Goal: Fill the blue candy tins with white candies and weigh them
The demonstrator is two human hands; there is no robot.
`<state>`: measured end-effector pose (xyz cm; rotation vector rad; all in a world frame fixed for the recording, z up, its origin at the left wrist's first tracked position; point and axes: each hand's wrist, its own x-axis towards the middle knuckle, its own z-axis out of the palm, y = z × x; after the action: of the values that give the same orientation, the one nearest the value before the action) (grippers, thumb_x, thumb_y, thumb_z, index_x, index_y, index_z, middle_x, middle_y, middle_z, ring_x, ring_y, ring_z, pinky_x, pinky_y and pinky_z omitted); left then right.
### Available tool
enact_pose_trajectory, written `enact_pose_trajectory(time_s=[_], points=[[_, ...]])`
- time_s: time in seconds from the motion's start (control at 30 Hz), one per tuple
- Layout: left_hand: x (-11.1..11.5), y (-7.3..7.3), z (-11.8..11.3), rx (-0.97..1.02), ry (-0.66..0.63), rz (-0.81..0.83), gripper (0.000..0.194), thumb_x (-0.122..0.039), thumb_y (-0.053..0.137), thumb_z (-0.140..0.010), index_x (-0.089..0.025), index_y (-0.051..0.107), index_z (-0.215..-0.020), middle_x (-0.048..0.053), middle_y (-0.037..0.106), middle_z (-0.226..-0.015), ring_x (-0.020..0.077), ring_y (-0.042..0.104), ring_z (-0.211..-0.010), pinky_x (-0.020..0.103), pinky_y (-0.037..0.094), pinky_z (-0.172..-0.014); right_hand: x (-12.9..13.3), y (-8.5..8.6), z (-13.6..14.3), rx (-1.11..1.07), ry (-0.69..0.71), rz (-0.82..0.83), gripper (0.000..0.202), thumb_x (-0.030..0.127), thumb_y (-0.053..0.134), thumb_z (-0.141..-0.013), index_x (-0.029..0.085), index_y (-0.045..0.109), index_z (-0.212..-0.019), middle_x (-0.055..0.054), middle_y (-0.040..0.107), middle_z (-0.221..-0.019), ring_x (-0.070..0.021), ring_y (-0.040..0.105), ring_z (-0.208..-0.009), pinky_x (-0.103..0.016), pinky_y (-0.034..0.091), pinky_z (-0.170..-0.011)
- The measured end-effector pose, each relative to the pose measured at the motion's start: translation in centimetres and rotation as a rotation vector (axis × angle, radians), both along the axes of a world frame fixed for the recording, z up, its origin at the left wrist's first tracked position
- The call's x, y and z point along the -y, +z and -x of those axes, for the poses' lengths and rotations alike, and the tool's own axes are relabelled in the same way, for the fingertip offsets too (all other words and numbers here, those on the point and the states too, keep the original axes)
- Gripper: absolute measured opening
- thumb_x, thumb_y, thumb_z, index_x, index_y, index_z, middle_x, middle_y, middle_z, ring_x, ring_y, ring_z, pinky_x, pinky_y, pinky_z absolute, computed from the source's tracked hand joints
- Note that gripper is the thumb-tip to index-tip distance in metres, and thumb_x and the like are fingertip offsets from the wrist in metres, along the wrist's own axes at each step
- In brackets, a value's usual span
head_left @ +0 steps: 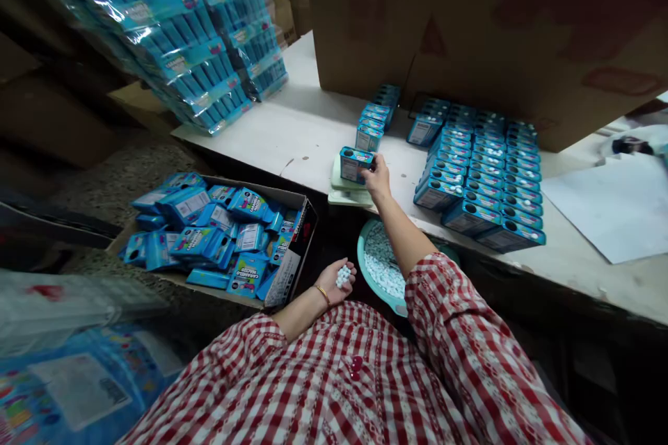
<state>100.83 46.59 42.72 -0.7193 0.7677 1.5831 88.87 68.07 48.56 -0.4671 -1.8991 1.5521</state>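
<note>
My right hand point(378, 177) grips the side of a small blue candy box point(354, 164). The box stands upright on a pale green scale point(347, 195) at the table's front edge. In my left hand point(334, 281), low over my lap and palm up, the curled fingers cup a small heap of white candies point(343, 277). Between my right forearm and my lap is a turquoise basin point(362, 257) filled with the same kind of pale candies point(383, 261). My forearm hides part of its right side.
On the white table point(307, 132), rows of upright blue boxes point(485, 181) stand at the right, with a shorter row point(378, 115) behind the scale. A large cardboard carton point(470, 28) rises behind them. At left are a carton of loose boxes point(209, 236) and wrapped stacks point(172, 35). White paper point(610, 201) lies far right.
</note>
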Motion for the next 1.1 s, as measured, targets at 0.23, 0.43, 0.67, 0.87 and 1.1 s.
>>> enact_pose_trajectory(time_s=[0.23,0.43,0.67,0.87,1.1], points=[[-0.9,-0.5,-0.5,0.032,-0.037,0.0,0.025,-0.026,0.041,-0.09,-0.013,0.046,-0.069,0.001,0.049,-0.06,0.0045,0.045,-0.044,0.01,0.026,-0.033,3.0,-2.2,-12.6,0.085,-0.046,-0.158,0.04,0.032,0.056,-0.075,0.022,0.057,-0.113,-0.009,0.058,-0.116,-0.0204,0.056,-0.101,-0.039,0.043,-0.091],[-4.2,0.7,-3.1,-0.095,-0.122,-0.053,0.026,-0.03,0.046,-0.089,-0.013,0.046,-0.069,-0.002,0.046,-0.056,0.0025,0.039,-0.039,0.009,0.017,-0.031,10.4,-8.3,-23.8,0.309,-0.156,0.867,0.039,0.05,0.058,-0.073,0.02,0.063,-0.097,-0.004,0.063,-0.083,-0.0165,0.061,-0.072,-0.032,0.053,-0.065],[-8.1,1.3,-7.4,-0.987,-0.354,0.08,0.037,-0.048,0.06,-0.075,-0.015,0.052,-0.06,-0.005,0.044,-0.05,0.0048,0.037,-0.044,0.017,0.026,-0.042,11.7,-8.1,-25.4,0.088,-0.1,1.229,0.043,0.065,0.052,-0.072,0.023,0.061,-0.079,0.005,0.048,-0.05,-0.0151,0.056,-0.056,-0.033,0.055,-0.061],[-7.0,1.3,-8.8,-1.583,-0.498,-0.086,0.03,-0.041,0.063,-0.075,-0.017,0.057,-0.057,0.0,0.052,-0.065,0.0125,0.047,-0.068,0.023,0.036,-0.07,12.2,-6.8,-26.3,0.049,0.026,1.159,0.05,0.068,0.044,-0.07,0.023,0.061,-0.082,-0.006,0.061,-0.073,-0.0231,0.062,-0.086,-0.041,0.055,-0.072],[-5.4,1.3,-9.3,-1.655,-0.513,-0.135,0.03,-0.04,0.06,-0.077,-0.018,0.054,-0.057,0.002,0.048,-0.067,0.0141,0.044,-0.068,0.024,0.034,-0.069,13.5,-6.7,-27.0,0.053,-0.004,1.17,0.047,0.065,0.05,-0.067,0.021,0.058,-0.084,-0.008,0.065,-0.081,-0.0247,0.064,-0.081,-0.044,0.052,-0.076]])
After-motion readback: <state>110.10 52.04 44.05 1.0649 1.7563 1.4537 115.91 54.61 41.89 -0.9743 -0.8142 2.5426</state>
